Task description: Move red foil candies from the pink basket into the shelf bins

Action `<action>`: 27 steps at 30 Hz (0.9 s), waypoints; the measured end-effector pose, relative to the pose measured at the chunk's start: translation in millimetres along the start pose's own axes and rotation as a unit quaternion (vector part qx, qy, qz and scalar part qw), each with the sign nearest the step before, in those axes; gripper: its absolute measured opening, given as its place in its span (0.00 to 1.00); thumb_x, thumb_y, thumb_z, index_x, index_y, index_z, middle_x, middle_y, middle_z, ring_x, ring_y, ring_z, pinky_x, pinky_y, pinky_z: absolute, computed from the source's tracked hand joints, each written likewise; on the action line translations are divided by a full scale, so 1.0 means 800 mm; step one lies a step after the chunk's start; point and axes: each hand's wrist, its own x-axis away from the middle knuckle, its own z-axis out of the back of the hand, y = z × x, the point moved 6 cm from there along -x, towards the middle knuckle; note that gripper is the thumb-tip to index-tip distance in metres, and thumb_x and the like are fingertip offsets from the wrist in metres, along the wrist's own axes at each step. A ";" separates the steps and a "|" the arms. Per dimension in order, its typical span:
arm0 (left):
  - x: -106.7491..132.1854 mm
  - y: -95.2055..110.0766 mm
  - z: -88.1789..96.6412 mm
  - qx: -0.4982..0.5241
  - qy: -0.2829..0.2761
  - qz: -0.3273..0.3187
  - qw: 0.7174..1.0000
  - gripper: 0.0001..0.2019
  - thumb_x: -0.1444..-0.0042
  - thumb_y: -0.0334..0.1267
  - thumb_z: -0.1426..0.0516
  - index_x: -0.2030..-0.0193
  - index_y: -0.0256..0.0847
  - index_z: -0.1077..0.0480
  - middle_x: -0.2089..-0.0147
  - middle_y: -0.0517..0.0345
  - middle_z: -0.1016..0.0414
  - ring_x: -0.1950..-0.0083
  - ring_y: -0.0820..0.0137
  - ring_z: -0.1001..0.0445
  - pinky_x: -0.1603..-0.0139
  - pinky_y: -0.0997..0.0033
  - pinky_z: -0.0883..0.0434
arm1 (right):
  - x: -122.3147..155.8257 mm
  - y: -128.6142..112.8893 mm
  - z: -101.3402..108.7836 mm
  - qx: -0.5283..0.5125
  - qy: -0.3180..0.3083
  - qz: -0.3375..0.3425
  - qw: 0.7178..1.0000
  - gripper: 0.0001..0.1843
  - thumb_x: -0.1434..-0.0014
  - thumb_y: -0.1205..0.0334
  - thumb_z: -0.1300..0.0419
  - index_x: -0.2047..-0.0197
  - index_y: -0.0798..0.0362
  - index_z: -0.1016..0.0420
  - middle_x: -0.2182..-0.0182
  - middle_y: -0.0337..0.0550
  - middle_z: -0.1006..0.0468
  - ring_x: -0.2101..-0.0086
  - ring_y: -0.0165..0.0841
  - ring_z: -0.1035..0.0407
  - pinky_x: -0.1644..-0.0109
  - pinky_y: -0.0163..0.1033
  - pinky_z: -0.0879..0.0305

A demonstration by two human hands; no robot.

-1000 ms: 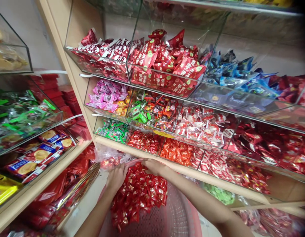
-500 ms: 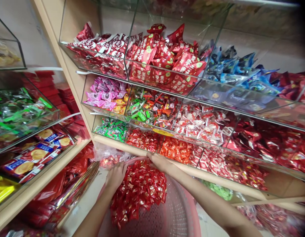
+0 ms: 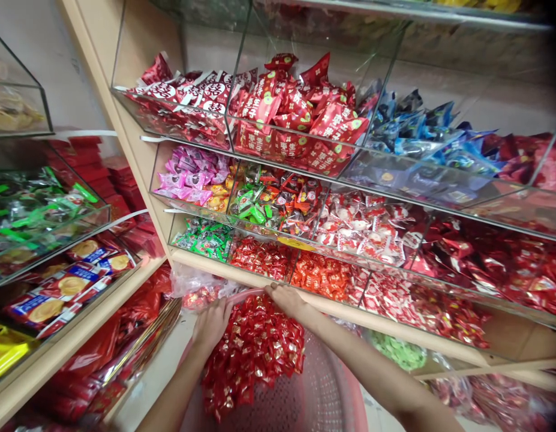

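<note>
A pink perforated plastic basket (image 3: pixel 320 378) stands low in front of me, tilted so that its far rim is near the lowest shelf. Red-wrapped candies (image 3: pixel 255 348) with gold print are heaped against its far side. My left hand (image 3: pixel 212 321) is closed over the far rim on the left, its fingers hooked across the edge. To the right, my right hand (image 3: pixel 284 299) grips the same rim close to the shelf's wooden front. Its fingertips are partly hidden behind the rim.
Clear shelf bins hold green (image 3: pixel 206 237), red (image 3: pixel 260 255) and orange (image 3: pixel 321 273) wrapped candies, just beyond my hands. A wooden shelf edge (image 3: pixel 349 306) runs along the front. Plastic bags of candy (image 3: pixel 199 294) lie under it. More shelves with biscuit packs (image 3: pixel 68 285) stand left.
My view has tilted slightly. My right hand sits slightly lower and further left in view, still on the rim. My left hand and the candies have barely shifted.
</note>
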 end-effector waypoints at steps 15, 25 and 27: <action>-0.001 0.001 0.000 0.003 -0.006 0.010 1.000 0.24 0.39 0.48 0.64 0.51 0.39 0.35 0.55 0.49 0.26 0.58 0.65 0.27 0.59 0.67 0.33 | 0.012 0.009 0.007 -0.059 0.005 0.000 0.998 0.15 0.40 0.65 0.52 0.49 0.54 0.38 0.55 0.52 0.29 0.57 0.38 0.31 0.56 0.39 0.38; 0.000 0.003 0.004 0.002 -0.012 0.007 1.000 0.23 0.39 0.48 0.64 0.52 0.39 0.35 0.56 0.49 0.26 0.59 0.64 0.26 0.60 0.66 0.33 | -0.031 0.054 0.081 -0.081 0.072 -0.060 0.992 0.13 0.38 0.63 0.53 0.53 0.52 0.33 0.56 0.50 0.27 0.56 0.36 0.32 0.56 0.36 0.38; 0.000 0.003 0.005 0.004 -0.014 0.006 1.000 0.23 0.39 0.48 0.64 0.52 0.39 0.34 0.55 0.49 0.26 0.57 0.64 0.27 0.58 0.66 0.33 | -0.054 0.071 0.083 -0.076 0.054 -0.127 0.988 0.14 0.40 0.64 0.51 0.52 0.55 0.32 0.55 0.54 0.28 0.54 0.39 0.33 0.53 0.39 0.38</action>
